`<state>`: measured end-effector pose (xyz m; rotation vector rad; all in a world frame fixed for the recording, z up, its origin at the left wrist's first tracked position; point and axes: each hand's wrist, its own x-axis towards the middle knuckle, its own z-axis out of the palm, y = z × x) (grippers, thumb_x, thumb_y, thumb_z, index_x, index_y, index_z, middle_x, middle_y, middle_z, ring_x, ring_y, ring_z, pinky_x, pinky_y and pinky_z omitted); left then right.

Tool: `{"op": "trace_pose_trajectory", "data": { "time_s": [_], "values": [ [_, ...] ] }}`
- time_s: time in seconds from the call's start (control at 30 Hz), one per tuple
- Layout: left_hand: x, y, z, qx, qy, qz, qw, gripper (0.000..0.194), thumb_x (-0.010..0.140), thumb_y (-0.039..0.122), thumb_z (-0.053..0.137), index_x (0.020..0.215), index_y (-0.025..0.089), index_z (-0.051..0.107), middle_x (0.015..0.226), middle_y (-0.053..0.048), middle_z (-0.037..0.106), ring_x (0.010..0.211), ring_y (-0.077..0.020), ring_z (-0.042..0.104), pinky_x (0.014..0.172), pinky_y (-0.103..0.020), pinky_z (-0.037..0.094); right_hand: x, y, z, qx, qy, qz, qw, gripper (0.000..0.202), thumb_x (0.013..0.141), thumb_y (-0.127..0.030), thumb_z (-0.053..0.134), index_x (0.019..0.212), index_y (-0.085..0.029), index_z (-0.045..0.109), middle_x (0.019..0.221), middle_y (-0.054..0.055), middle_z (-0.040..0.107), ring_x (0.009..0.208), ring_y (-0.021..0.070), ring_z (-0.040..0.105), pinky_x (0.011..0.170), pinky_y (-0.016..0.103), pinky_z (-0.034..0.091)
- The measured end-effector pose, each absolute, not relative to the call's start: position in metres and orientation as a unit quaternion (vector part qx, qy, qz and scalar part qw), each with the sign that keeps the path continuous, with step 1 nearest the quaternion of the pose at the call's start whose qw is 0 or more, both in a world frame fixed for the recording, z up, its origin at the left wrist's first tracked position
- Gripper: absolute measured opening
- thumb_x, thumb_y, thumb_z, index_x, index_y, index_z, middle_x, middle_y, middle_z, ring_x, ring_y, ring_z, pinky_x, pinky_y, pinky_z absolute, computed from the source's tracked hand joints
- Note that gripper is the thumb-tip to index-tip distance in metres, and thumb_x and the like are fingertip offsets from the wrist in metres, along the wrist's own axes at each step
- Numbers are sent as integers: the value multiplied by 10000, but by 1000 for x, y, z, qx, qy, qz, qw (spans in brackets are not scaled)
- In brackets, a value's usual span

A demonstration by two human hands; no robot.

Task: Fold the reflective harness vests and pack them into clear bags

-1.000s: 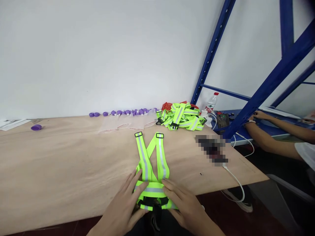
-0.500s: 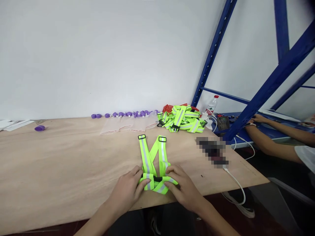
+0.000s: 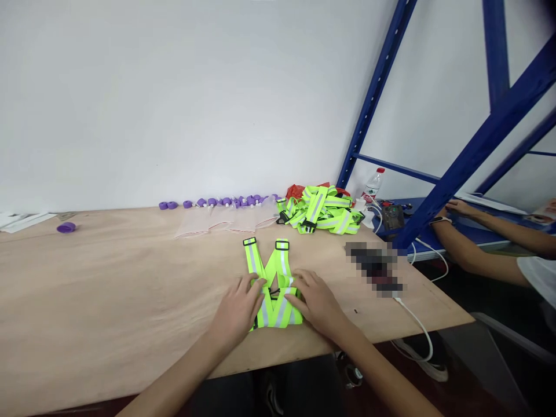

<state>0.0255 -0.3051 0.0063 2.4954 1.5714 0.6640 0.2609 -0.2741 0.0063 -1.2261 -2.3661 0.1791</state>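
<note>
A neon-yellow reflective vest point(image 3: 280, 313) made of elastic straps with grey stripes lies partly folded on the table near its front edge. Two strap ends with black slide buckles point toward the wall. My left hand point(image 3: 238, 307) pinches the fold at the vest's left side between thumb and fingers. On the opposite side, my right hand point(image 3: 317, 301) has its thumb and fingertips closed on the strap layers. Black buckle parts show in the gap between the hands. The material under my fingertips is hidden.
Behind the vest are clear zip bags point(image 3: 234, 219), several purple rolls point(image 3: 247, 201) and a heap of similar vests point(image 3: 321, 211). A blurred-out object point(image 3: 376, 266) with a white cable lies right. Blue rack posts point(image 3: 456, 156) and a co-worker's arms point(image 3: 469, 243) stand beyond.
The vest's lower part has been folded up toward the buckles and lies flatter. Both hands have moved forward with it, away from the table's front edge.
</note>
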Motion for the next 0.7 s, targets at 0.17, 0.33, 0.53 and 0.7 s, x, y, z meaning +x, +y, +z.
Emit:
{"op": "trace_pose_trajectory", "data": {
  "time_s": [0.17, 0.33, 0.53, 0.7],
  "values": [
    [27, -299, 11, 933, 304, 182, 54, 416, 974, 109, 390, 1352, 214, 526, 1396, -117, 580, 1348, -252, 495, 1170, -467, 353, 258, -275, 1, -420, -879, 40, 220, 240, 1001, -279, 511, 1188, -185, 628, 1073, 111, 729, 1017, 271, 648, 854, 406, 498],
    [33, -296, 23, 940, 284, 159, 100, 501, 940, 431, 572, 1404, 251, 513, 1487, -136, 497, 1358, -333, 476, 1109, -481, 418, 260, -265, 15, -386, -899, 74, 194, 275, 1013, -231, 431, 973, -200, 702, 948, 76, 743, 895, 220, 656, 821, 354, 479],
    [33, -298, 18, 936, 300, 154, 105, 430, 971, 386, 523, 1387, 280, 538, 1497, -121, 492, 1373, -333, 461, 1072, -480, 443, 261, -191, 48, -410, -893, 73, 172, 206, 978, -299, 543, 1035, -203, 715, 1074, 71, 734, 1010, 219, 650, 867, 316, 482],
    [33, -298, 18, 934, 304, 156, 105, 428, 962, 381, 540, 1380, 290, 548, 1492, -110, 497, 1344, -338, 488, 1050, -482, 461, 248, -137, 50, -403, -909, 42, 102, 238, 850, -224, 704, 1086, -190, 718, 1129, 109, 709, 1080, 265, 638, 891, 325, 474]
  ]
}}
